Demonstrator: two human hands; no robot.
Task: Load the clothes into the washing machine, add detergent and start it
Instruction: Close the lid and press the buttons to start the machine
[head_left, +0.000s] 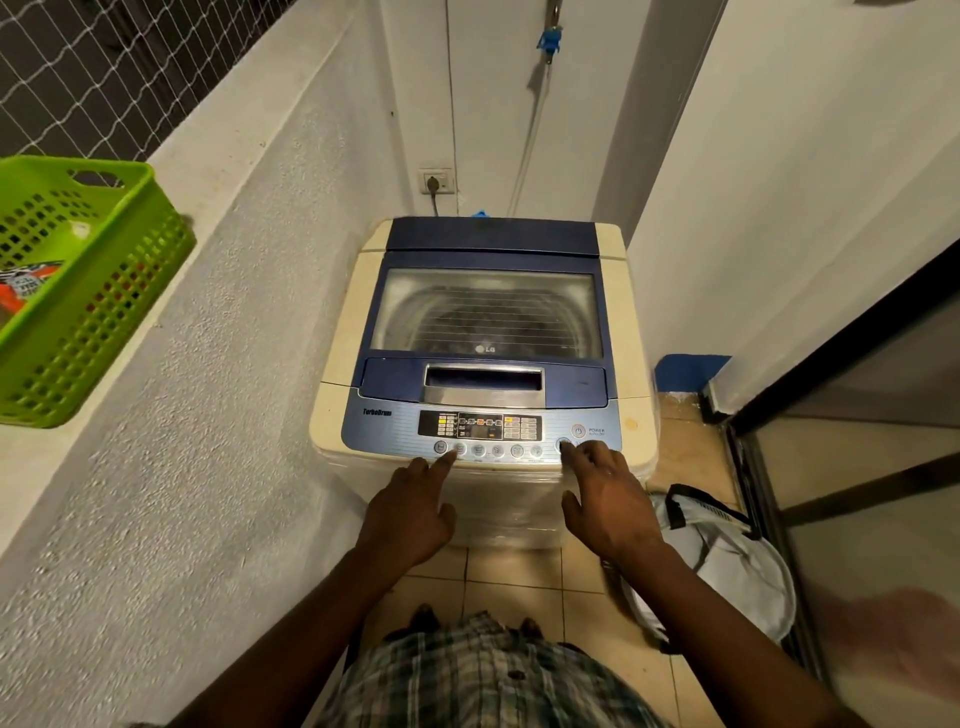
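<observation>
A cream and blue top-loading washing machine (622, 312) stands in the corner with its glass lid (488, 312) down. Dark clothes show dimly in the drum through the glass. The control panel (480, 427) at the front has lit indicators. My left hand (410, 512) has its index finger stretched out onto a round button in the panel's left half. My right hand (613, 499) touches the round button at the right end of the row, below the power button (578, 431), with its other fingers loose.
A green plastic basket (78, 291) sits on the ledge at left with an orange and white packet (23, 291) inside. A white laundry bag (727, 561) lies on the tiled floor at right, beside a sliding glass door (857, 493). The machine's plug sits in a wall socket (436, 182) behind it.
</observation>
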